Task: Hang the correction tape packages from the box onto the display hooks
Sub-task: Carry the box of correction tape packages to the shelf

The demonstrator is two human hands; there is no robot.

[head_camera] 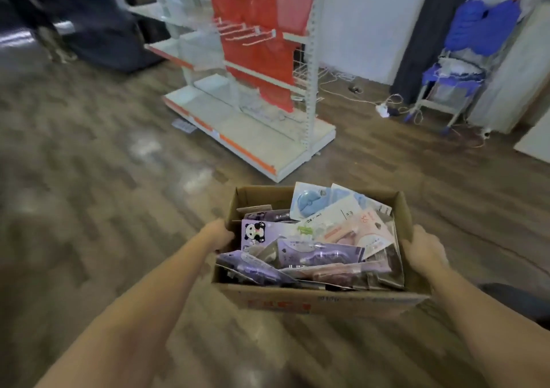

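Brown wood-patterned plank flooring (89,179) fills most of the view, streaked by motion blur. On it, well ahead, stands a white metal display shelf unit with an orange-red back panel (256,69), and a row of pale wire display hooks (247,32) juts from that panel; their tips are too smeared to count. Nearer, an open brown cardboard box (321,300) is held above the floor between two outstretched bare forearms. It is heaped with flat carded correction tape packages (318,245) in purple, blue, pink and white, overlapping so that the lower ones are hidden. The left hand (218,234) grips the box's left wall, fingers curled round the rim and out of sight behind the card. The right hand (422,249) clasps the right wall, thumb over the top edge, its fingers hidden below the side. Against the far wall a blue-draped white frame (455,78) is too blurred to identify.
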